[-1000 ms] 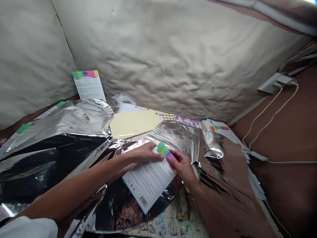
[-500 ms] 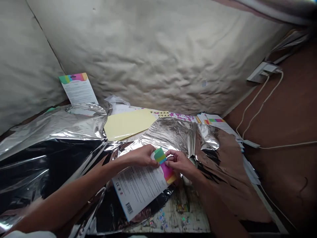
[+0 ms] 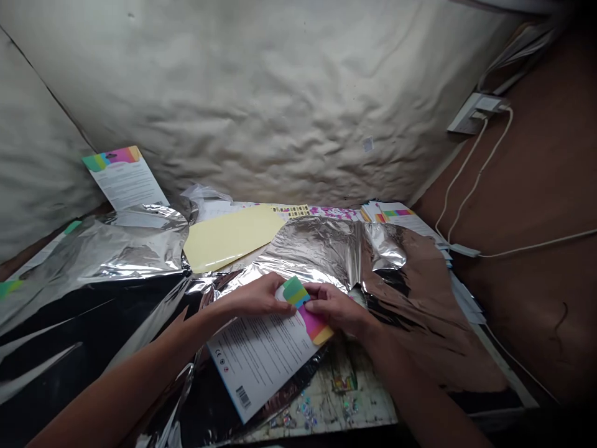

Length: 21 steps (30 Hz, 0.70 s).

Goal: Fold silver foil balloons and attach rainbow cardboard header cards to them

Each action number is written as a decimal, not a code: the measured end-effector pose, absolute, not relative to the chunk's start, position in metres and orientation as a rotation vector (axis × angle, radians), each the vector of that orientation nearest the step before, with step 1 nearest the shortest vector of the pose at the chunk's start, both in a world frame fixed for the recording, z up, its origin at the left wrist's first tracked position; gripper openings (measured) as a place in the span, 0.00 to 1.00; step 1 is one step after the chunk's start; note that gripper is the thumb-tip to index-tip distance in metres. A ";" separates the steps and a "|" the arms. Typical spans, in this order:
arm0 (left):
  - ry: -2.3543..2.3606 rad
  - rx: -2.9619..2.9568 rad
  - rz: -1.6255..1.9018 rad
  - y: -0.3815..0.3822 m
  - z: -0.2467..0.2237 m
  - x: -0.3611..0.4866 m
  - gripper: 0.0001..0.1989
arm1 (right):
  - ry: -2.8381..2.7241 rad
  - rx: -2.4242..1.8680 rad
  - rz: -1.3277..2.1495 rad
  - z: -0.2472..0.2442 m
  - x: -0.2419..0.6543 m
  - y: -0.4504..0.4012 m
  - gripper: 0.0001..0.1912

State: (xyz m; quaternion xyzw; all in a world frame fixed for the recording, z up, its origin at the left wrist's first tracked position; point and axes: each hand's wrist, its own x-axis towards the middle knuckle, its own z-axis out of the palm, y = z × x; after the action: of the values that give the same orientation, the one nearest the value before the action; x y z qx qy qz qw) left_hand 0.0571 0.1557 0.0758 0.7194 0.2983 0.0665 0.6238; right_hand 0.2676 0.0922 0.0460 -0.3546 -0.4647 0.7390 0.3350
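Note:
Both my hands hold a white printed card [image 3: 261,367] with a rainbow-coloured end and a barcode at its lower corner. My left hand [image 3: 259,295] rests on the card's upper edge, its fingers reaching toward the green end. My right hand [image 3: 333,308] pinches the coloured strip from the other side. The card lies over a crumpled sheet of silver foil [image 3: 308,249], which spreads under both forearms. The foil's mirror side reflects dark and brown tones.
A matching card [image 3: 124,177] leans against cream padded upholstery [image 3: 233,81] at the back left. A pale yellow sheet [image 3: 228,236] and a stack of printed cards [image 3: 396,214] lie behind the foil. Glitter scraps [image 3: 308,404] sit at the front. A wall socket [image 3: 473,113] with white cable [image 3: 466,186] is on the brown wall, right.
The card has turned slightly, its barcode end swinging left, while my right hand has closed in on the coloured strip. The whole scene has shifted in view as my head moved.

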 end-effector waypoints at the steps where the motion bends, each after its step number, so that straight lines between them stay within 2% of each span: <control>1: 0.684 1.634 0.163 0.156 0.076 0.057 0.10 | -1.150 -0.904 1.957 0.048 0.269 0.093 0.23; 10: 0.628 1.465 0.268 0.165 0.077 0.051 0.15 | -0.815 -0.931 1.933 0.044 0.270 0.097 0.20; 13: 0.587 1.450 0.284 0.166 0.078 0.051 0.17 | -0.832 -1.055 1.682 0.036 0.271 0.103 0.22; 18: 0.625 1.379 0.465 0.167 0.075 0.054 0.19 | -1.053 -1.301 0.830 0.036 0.286 0.112 0.23; 19: 0.651 1.355 0.508 0.168 0.073 0.055 0.20 | -1.081 -1.266 0.818 0.038 0.288 0.111 0.24; 21: 0.696 1.316 0.574 0.169 0.069 0.058 0.22 | -1.098 -1.155 1.050 0.043 0.289 0.107 0.27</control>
State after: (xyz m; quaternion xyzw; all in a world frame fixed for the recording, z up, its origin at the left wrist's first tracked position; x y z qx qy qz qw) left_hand 0.0576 0.1689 0.0694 0.5903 0.3121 0.2575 0.6985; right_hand 0.2886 0.1073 0.0429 -0.4936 -0.4693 0.4489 0.5784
